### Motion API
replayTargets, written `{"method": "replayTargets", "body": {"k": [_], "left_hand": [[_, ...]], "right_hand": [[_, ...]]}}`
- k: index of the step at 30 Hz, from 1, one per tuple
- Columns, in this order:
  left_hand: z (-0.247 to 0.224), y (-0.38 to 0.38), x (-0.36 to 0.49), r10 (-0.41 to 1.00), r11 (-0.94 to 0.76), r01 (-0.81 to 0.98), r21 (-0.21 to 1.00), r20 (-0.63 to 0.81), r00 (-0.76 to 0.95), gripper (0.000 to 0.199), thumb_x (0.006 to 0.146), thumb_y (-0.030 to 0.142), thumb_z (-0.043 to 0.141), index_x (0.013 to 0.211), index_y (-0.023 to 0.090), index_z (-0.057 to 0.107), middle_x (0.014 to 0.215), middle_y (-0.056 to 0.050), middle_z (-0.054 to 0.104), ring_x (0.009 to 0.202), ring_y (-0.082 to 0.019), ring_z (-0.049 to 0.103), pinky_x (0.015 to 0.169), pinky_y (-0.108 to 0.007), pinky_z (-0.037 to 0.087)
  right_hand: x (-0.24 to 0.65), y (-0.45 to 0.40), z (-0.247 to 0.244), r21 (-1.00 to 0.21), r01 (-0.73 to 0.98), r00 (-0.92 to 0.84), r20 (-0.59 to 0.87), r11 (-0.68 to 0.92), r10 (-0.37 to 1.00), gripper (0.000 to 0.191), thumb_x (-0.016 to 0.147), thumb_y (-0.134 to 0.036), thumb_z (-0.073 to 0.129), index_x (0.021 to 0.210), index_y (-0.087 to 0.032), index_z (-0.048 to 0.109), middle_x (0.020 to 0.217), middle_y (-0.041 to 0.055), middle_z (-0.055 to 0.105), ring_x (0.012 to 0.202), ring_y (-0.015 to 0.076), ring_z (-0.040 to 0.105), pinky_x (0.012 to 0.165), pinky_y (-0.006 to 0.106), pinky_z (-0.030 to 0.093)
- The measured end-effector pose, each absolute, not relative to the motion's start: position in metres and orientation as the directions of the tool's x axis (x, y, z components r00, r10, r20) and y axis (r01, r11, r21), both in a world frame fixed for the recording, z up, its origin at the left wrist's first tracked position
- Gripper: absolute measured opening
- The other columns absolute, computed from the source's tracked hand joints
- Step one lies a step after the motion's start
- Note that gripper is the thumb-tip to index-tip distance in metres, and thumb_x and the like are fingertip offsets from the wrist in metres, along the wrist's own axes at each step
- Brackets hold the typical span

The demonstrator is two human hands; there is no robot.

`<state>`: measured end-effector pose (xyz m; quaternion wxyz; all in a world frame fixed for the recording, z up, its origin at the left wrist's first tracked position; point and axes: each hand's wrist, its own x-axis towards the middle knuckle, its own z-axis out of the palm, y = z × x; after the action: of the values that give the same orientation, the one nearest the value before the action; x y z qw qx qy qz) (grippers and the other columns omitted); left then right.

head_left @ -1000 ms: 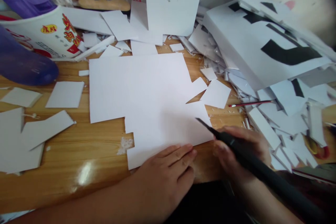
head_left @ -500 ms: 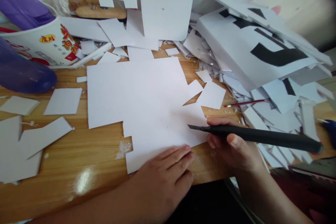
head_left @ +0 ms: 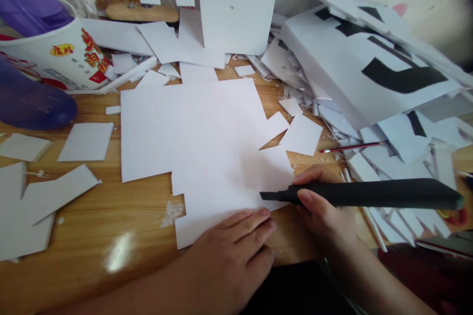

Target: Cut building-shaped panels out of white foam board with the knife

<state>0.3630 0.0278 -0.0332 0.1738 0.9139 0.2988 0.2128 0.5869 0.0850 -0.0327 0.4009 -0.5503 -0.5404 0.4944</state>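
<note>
A large white foam board (head_left: 195, 128), cut with notches and one pointed slit at its right, lies on the wooden table. My left hand (head_left: 236, 246) rests on its near edge, fingers stretched out and pressing down. A black craft knife (head_left: 373, 193) sits in my right hand (head_left: 321, 202), its thumb and fingers closed round the front of the handle. The blade points left, over the board just above my left fingertips; whether it touches the surface I cannot tell. Beside the slit lies a loose white offcut (head_left: 303, 134).
Heaped white scraps (head_left: 369, 167) fill the right, with a red pencil (head_left: 351, 147) among them and a black-marked white block (head_left: 354, 69) on top. A paper tub (head_left: 66, 59) and blue object (head_left: 33, 96) stand left. Upright white panels (head_left: 240, 15) are behind; more pieces (head_left: 86, 141) lie left.
My right hand has brought the knife tip nearer to me and slightly left, and the handle now lies more level. My left hand stays on the board. The view has shifted slightly.
</note>
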Motion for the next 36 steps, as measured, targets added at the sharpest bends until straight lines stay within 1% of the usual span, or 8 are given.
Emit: {"method": "replayTargets", "body": {"k": [6,9,12,16,19,26,31,36], "left_hand": [[-0.043,0.024,0.367,0.641,-0.763,0.518,0.387,0.341,0.688,0.016,0.098,0.024,0.052,0.097,0.019,0.067,0.130,-0.004,0.065,0.128,-0.021,0.054,0.113,-0.035,0.040],[-0.044,0.023,0.368,0.645,-0.759,0.517,0.396,0.346,0.681,0.015,0.098,0.023,0.053,0.098,0.019,0.068,0.130,-0.005,0.065,0.129,-0.021,0.053,0.113,-0.036,0.039],[-0.041,0.023,0.368,0.653,-0.750,0.517,0.413,0.338,0.677,0.015,0.098,0.022,0.053,0.098,0.018,0.068,0.130,-0.005,0.065,0.129,-0.021,0.053,0.114,-0.036,0.039],[-0.032,0.027,0.366,0.644,-0.751,0.506,0.425,0.304,0.702,0.023,0.100,0.020,0.046,0.102,0.017,0.069,0.131,-0.007,0.065,0.129,-0.022,0.054,0.113,-0.036,0.040],[-0.028,0.029,0.364,0.623,-0.760,0.494,0.422,0.254,0.740,0.028,0.102,0.019,0.041,0.107,0.016,0.068,0.134,-0.008,0.063,0.130,-0.021,0.053,0.112,-0.035,0.041],[-0.028,0.028,0.363,0.637,-0.745,0.497,0.445,0.252,0.729,0.028,0.102,0.019,0.041,0.107,0.017,0.069,0.133,-0.008,0.063,0.129,-0.021,0.054,0.112,-0.037,0.041],[-0.024,0.031,0.361,0.605,-0.759,0.467,0.454,0.227,0.763,0.032,0.102,0.017,0.037,0.110,0.016,0.068,0.134,-0.009,0.063,0.129,-0.022,0.054,0.112,-0.038,0.041],[-0.023,0.031,0.360,0.607,-0.751,0.470,0.463,0.205,0.768,0.031,0.102,0.017,0.038,0.109,0.017,0.068,0.135,-0.009,0.062,0.130,-0.022,0.053,0.114,-0.039,0.039]], "right_hand": [[0.576,0.083,-0.026,-0.964,0.239,-0.019,-0.122,-0.114,0.992,0.029,0.075,-0.047,0.075,0.078,-0.022,0.062,0.067,-0.0004,0.057,0.054,0.0128,0.048,0.046,0.025,0.034],[0.576,0.085,-0.025,-0.963,0.261,-0.025,-0.082,-0.073,0.996,0.026,0.075,-0.045,0.075,0.077,-0.023,0.062,0.066,-0.0007,0.057,0.055,0.0141,0.049,0.048,0.026,0.037],[0.579,0.088,-0.027,-0.957,0.290,-0.064,-0.037,-0.017,0.997,0.022,0.076,-0.042,0.075,0.078,-0.023,0.062,0.064,-0.0016,0.057,0.053,0.0132,0.050,0.046,0.025,0.037],[0.581,0.090,-0.029,-0.944,0.327,-0.097,0.004,0.036,0.995,0.021,0.079,-0.041,0.073,0.076,-0.023,0.063,0.063,-0.0015,0.058,0.053,0.0124,0.051,0.045,0.024,0.038],[0.580,0.090,-0.028,-0.946,0.323,-0.084,-0.005,0.023,0.996,0.021,0.079,-0.041,0.074,0.076,-0.023,0.063,0.063,-0.0014,0.058,0.052,0.0126,0.051,0.045,0.024,0.038],[0.583,0.089,-0.032,-0.962,0.267,-0.066,-0.079,-0.058,0.995,0.022,0.079,-0.044,0.075,0.077,-0.025,0.065,0.064,0.0009,0.060,0.052,0.0147,0.052,0.041,0.027,0.038],[0.583,0.090,-0.031,-0.966,0.254,-0.044,-0.066,-0.052,0.997,0.022,0.079,-0.045,0.075,0.075,-0.026,0.065,0.063,0.0020,0.058,0.051,0.0159,0.051,0.040,0.028,0.037],[0.579,0.088,-0.025,-0.959,0.265,0.014,-0.096,-0.097,0.995,0.024,0.080,-0.046,0.073,0.074,-0.025,0.063,0.062,0.0018,0.056,0.051,0.0157,0.050,0.039,0.027,0.035]]}}
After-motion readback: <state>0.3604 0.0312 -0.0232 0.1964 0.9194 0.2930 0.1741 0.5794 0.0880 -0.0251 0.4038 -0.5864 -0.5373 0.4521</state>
